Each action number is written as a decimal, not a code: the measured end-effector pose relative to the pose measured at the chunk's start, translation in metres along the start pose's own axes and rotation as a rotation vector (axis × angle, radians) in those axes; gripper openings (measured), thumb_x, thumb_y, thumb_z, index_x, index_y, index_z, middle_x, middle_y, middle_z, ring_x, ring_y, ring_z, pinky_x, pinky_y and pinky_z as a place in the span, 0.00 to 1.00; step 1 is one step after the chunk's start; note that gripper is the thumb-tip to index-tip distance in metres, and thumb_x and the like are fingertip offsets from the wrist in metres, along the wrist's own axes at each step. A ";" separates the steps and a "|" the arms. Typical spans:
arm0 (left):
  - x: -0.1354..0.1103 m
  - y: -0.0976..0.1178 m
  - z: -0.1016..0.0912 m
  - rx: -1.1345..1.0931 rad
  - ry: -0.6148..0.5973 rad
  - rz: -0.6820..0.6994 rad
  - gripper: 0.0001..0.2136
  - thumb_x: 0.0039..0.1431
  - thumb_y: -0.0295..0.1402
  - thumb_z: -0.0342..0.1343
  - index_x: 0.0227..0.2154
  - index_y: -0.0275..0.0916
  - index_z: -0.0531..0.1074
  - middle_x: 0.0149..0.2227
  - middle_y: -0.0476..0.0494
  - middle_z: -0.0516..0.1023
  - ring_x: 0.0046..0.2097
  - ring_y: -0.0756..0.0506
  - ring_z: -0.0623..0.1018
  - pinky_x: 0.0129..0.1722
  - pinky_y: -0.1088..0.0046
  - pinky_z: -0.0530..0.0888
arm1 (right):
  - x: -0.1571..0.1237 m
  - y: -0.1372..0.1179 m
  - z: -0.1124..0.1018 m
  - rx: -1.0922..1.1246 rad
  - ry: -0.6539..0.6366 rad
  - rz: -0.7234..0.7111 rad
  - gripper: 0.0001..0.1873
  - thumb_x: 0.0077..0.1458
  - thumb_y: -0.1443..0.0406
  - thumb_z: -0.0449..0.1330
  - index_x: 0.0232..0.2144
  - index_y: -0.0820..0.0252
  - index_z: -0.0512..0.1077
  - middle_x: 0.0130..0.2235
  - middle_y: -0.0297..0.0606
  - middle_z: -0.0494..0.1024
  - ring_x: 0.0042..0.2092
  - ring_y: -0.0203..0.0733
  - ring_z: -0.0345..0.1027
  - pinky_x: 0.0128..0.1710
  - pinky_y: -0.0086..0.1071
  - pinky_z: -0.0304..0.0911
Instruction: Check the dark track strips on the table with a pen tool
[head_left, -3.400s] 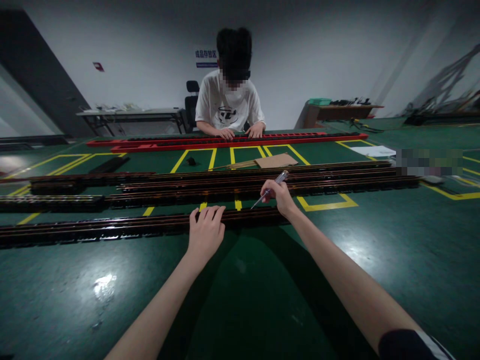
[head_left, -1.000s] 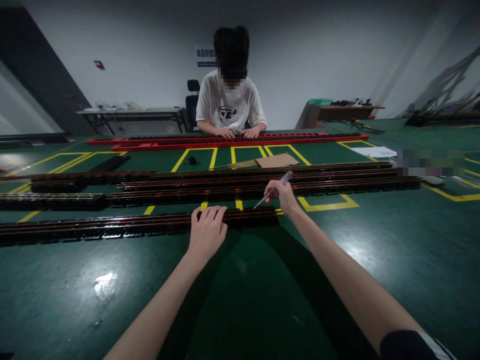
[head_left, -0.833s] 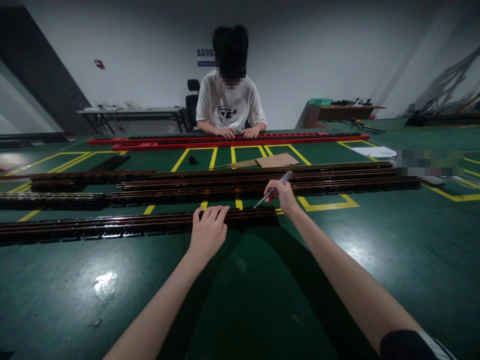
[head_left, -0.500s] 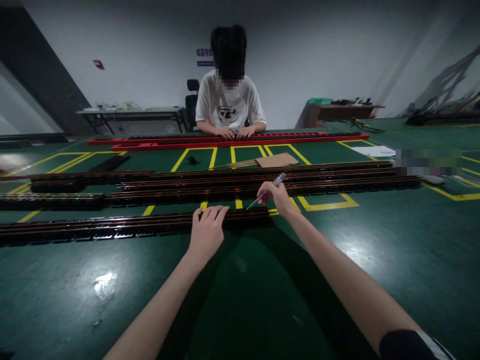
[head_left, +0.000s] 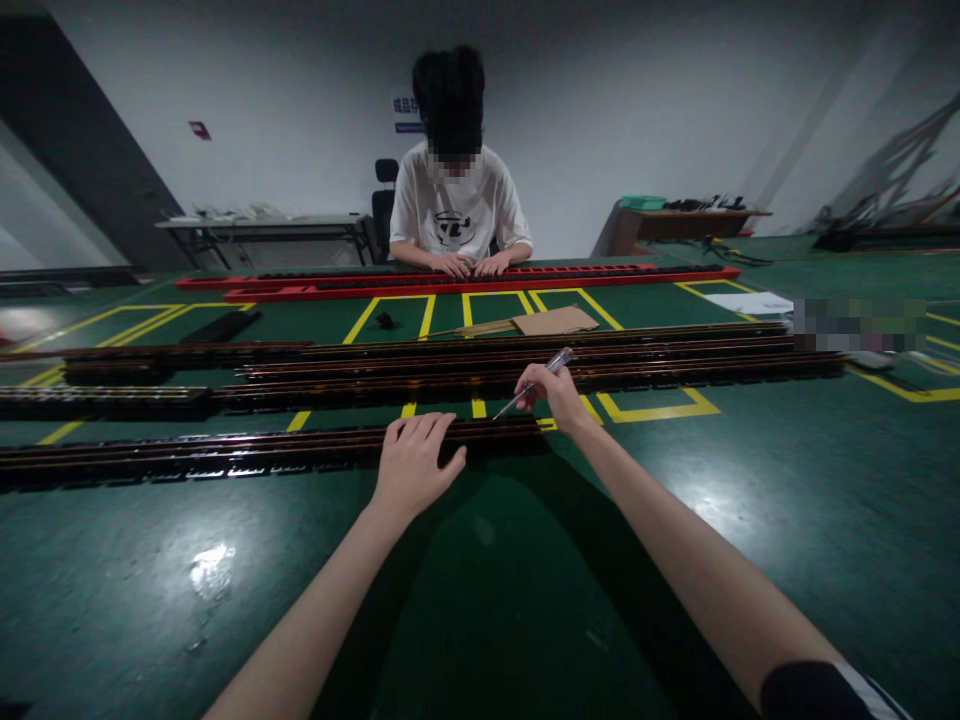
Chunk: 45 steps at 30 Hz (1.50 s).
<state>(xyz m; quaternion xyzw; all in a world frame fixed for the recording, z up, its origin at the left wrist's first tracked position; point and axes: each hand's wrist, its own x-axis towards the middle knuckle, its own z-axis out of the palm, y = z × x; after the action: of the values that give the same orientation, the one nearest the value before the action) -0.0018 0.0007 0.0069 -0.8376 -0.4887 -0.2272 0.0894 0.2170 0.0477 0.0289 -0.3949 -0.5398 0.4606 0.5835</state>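
A long black strip [head_left: 300,449] with copper-coloured lines along it lies across the green table in front of me. Over its top rests my left hand [head_left: 416,462], fingers laid across the strip and thumb stretched out to the right. Just to the right, my right hand [head_left: 551,393] grips a slim screwdriver [head_left: 512,404] with a clear handle, tilted down to the left. Its tip meets or nearly meets the strip near the right end. Whether the two touch, I cannot tell.
Beyond lie several more black strips [head_left: 645,358], a piece of cardboard [head_left: 556,320] and a white sheet [head_left: 750,302]. Across the table [head_left: 480,610], a person in a white T-shirt [head_left: 459,205] has both hands on red trays [head_left: 337,291]. Yellow tape marks the tabletop.
My left thumb has swung out to the right, away from the fingers, and the left hand has shifted slightly left. My right hand and the screwdriver stay in place.
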 end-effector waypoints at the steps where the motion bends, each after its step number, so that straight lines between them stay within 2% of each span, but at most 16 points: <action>1: 0.000 0.000 0.000 0.006 0.003 0.001 0.19 0.59 0.41 0.46 0.48 0.36 0.68 0.47 0.38 0.75 0.48 0.40 0.72 0.49 0.56 0.64 | 0.000 0.000 -0.001 0.000 0.006 0.001 0.12 0.43 0.64 0.54 0.14 0.62 0.70 0.13 0.33 0.70 0.16 0.34 0.63 0.16 0.25 0.58; 11: 0.000 -0.001 0.002 0.039 0.002 -0.005 0.18 0.61 0.41 0.45 0.47 0.36 0.69 0.46 0.38 0.75 0.48 0.40 0.73 0.49 0.56 0.64 | 0.001 0.001 -0.018 0.005 0.139 0.018 0.14 0.40 0.62 0.52 0.10 0.61 0.69 0.10 0.34 0.66 0.14 0.33 0.59 0.15 0.26 0.55; 28: -0.001 -0.001 0.001 0.047 0.004 0.008 0.18 0.62 0.41 0.44 0.48 0.36 0.69 0.47 0.37 0.75 0.48 0.39 0.72 0.50 0.57 0.64 | 0.004 0.007 -0.029 0.012 0.271 -0.010 0.14 0.38 0.61 0.50 0.08 0.59 0.63 0.09 0.32 0.61 0.12 0.31 0.54 0.11 0.26 0.49; 40: -0.001 -0.001 0.002 0.033 0.001 -0.002 0.19 0.62 0.42 0.44 0.48 0.35 0.69 0.46 0.37 0.75 0.48 0.39 0.72 0.50 0.56 0.64 | 0.004 0.006 -0.028 -0.027 0.294 -0.021 0.15 0.39 0.60 0.50 0.08 0.58 0.62 0.09 0.32 0.61 0.12 0.31 0.53 0.12 0.26 0.49; 45: -0.001 -0.001 0.003 0.023 0.016 -0.003 0.17 0.62 0.42 0.45 0.47 0.38 0.69 0.46 0.39 0.75 0.48 0.40 0.72 0.50 0.56 0.64 | 0.006 0.002 -0.025 -0.058 0.373 -0.062 0.14 0.41 0.61 0.51 0.10 0.58 0.64 0.09 0.31 0.61 0.13 0.32 0.55 0.12 0.26 0.49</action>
<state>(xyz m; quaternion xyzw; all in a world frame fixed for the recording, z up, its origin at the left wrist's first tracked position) -0.0024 0.0018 0.0040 -0.8340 -0.4918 -0.2283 0.1025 0.2417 0.0553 0.0261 -0.4732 -0.4473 0.3454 0.6758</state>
